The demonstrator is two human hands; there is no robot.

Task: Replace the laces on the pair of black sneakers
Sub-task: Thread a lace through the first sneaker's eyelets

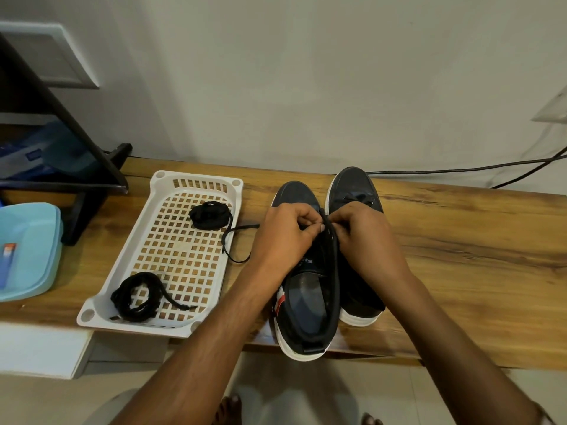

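Two black sneakers with white soles stand side by side on the wooden table, toes away from me. The left sneaker (306,308) sits under both hands. My left hand (283,237) and my right hand (365,234) pinch a black lace (336,271) over its eyelets. One end of that lace runs down across the shoe opening; the other end (236,240) trails left over the tray's rim. The right sneaker (352,185) has a lace in its front eyelets and is partly hidden by my right hand.
A white perforated tray (159,240) lies left of the shoes with two bundled black laces (210,214) (138,297) in it. A light blue lidded box (27,250) sits at the far left, behind it a dark stand (92,167). Cables (460,170) run along the wall.
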